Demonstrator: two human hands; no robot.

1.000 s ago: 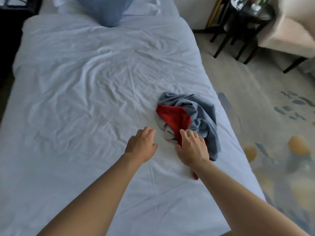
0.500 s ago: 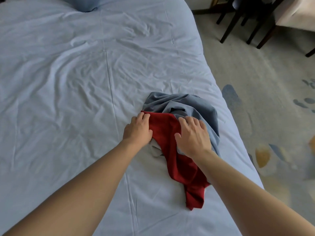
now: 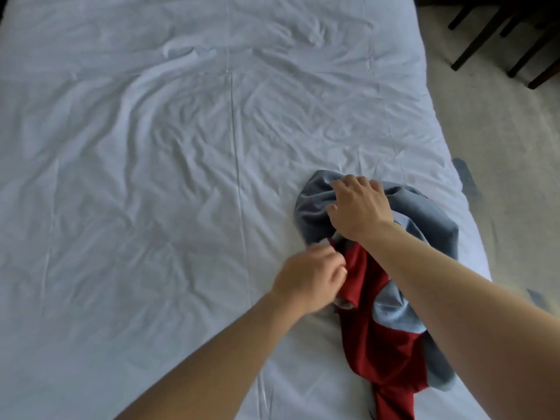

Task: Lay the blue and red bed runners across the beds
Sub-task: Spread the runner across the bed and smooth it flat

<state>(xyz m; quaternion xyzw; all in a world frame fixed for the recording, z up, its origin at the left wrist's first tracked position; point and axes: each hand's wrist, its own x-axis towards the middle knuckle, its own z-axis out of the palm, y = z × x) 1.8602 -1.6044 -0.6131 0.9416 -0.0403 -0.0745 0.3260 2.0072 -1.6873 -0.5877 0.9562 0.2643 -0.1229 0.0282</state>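
A crumpled blue and red bed runner (image 3: 391,344) lies in a heap near the right edge of the bed (image 3: 151,177), which is covered by a wrinkled white sheet. My right hand (image 3: 357,207) grips the blue-grey fabric at the far end of the heap, fingers curled into the cloth. My left hand (image 3: 312,277) pinches the red part of the runner at its left side. The red fabric trails toward the near edge of the bed, partly under my right forearm.
Beige carpet (image 3: 500,147) runs along the bed's right side. Dark chair legs (image 3: 485,34) stand at the top right. The wide left part of the sheet holds only wrinkles.
My right hand moved from the heap's middle to its far blue end and closed on the cloth. My left hand shifted nearer and pinched the red fabric. The view moved closer.
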